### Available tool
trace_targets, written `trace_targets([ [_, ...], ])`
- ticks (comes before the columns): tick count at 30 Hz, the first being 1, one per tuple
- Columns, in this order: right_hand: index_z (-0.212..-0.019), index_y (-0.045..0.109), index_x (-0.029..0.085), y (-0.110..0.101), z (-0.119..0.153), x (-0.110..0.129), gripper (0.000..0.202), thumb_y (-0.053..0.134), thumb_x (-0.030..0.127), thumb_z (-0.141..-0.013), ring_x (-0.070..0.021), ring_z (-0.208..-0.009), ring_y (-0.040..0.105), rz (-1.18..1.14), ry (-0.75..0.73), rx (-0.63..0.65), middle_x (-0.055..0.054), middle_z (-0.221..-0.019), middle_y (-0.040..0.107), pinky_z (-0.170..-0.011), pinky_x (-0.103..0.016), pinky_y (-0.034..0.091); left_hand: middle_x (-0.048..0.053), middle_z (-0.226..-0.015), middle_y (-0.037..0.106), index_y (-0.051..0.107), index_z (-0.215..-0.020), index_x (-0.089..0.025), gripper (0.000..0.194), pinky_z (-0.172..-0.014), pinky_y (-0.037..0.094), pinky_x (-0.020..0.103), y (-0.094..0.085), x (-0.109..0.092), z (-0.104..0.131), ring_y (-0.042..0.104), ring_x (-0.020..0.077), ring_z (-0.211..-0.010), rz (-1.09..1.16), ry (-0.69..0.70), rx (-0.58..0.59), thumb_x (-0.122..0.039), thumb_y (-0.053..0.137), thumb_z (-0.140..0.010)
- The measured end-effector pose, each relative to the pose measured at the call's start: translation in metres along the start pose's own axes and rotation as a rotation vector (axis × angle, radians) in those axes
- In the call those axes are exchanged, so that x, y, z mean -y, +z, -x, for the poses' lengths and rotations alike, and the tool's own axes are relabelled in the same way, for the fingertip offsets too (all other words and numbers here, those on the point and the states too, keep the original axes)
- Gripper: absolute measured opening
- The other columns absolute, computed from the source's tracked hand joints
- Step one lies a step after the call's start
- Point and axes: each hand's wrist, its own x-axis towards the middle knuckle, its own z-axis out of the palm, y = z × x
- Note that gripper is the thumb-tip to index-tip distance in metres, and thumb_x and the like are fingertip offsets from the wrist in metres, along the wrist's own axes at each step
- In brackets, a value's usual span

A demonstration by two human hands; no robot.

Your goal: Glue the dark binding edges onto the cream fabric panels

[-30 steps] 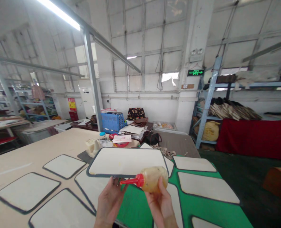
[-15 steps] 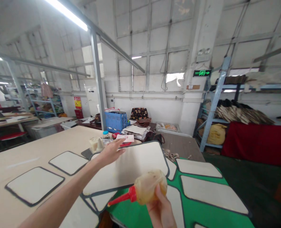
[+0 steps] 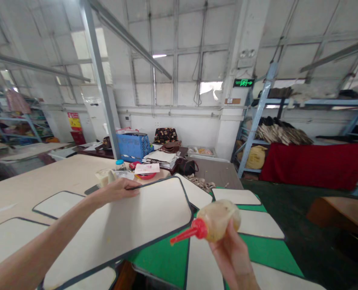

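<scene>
My right hand (image 3: 232, 251) is wrapped round a squeeze bottle (image 3: 221, 219) of yellowish glue-like liquid. Its red nozzle (image 3: 186, 233) points left and slightly down. At its far edge, a large white panel with dark edging (image 3: 142, 217) is gripped by my left hand (image 3: 117, 191), thumb side over the top face. This panel lies tilted across the table, overlapping other white pieces. The bottle is held right of the panel's near right corner, apart from its surface. Smaller dark-edged white pieces, such as one at the left (image 3: 58, 203), lie around it.
A green surface (image 3: 162, 253) at the right carries several more white pieces (image 3: 236, 196). Behind my left hand stand a blue-capped jar (image 3: 120, 165) and a red dish (image 3: 145, 176). A blue crate (image 3: 132, 146) and stacked papers (image 3: 161, 158) sit farther back.
My left hand has come down from above the large panel and closed on its far edge. The panel has shifted left and nearer. The view has turned right; the bottle stays in my right hand.
</scene>
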Motion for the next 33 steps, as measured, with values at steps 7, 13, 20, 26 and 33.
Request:
trace_targets([
  [7,-0.091,0.072,0.028,0.033,-0.052,0.062,0.033,0.083,0.037,-0.061,-0.0190,-0.086,0.070,0.347,-0.325,0.111,0.000,-0.091,0.076,-0.084,-0.031,0.054,0.006,-0.102,0.074,0.068,-0.114,-0.016,0.040,-0.077,0.051,0.024,0.004,0.012,0.028,0.068,0.0204,-0.088,0.104,-0.067,0.186,-0.031,0.067,-0.077],
  [13,-0.088,0.072,0.025,0.038,-0.058,0.069,0.034,0.085,0.034,-0.057,-0.0200,-0.077,0.070,0.430,-0.305,0.225,-0.001,-0.083,0.076,-0.086,-0.036,0.053,0.009,-0.100,0.074,0.067,-0.116,-0.015,0.045,-0.073,0.052,0.024,0.017,-0.014,0.050,0.069,0.0235,-0.086,0.151,-0.080,0.192,-0.038,0.066,-0.077],
  [20,-0.082,0.073,0.026,0.038,-0.051,0.074,0.031,0.086,0.032,-0.055,-0.0172,-0.071,0.070,0.462,-0.315,0.307,0.000,-0.080,0.076,-0.070,-0.025,0.057,0.009,-0.092,0.074,0.070,-0.111,-0.014,0.050,-0.067,0.053,0.029,0.028,-0.034,0.065,0.069,0.0262,-0.078,0.238,-0.103,0.167,-0.043,0.069,-0.070],
  [26,-0.079,0.072,0.027,0.034,-0.039,0.078,0.031,0.087,0.035,-0.052,-0.0183,-0.066,0.070,0.478,-0.320,0.347,0.000,-0.075,0.076,-0.070,-0.027,0.058,0.011,-0.105,0.072,0.063,-0.121,-0.014,0.047,-0.079,0.050,0.031,0.023,-0.054,0.071,0.067,0.0269,-0.091,0.278,-0.143,0.308,-0.035,0.064,-0.079],
  [33,-0.076,0.072,0.027,0.026,-0.030,0.085,0.030,0.088,0.034,-0.051,-0.0214,-0.065,0.070,0.506,-0.284,0.383,0.000,-0.074,0.075,-0.072,-0.035,0.059,0.011,-0.104,0.072,0.064,-0.118,-0.013,0.044,-0.079,0.051,0.030,0.024,-0.055,0.074,0.067,0.0258,-0.092,0.349,-0.196,0.277,-0.030,0.066,-0.078],
])
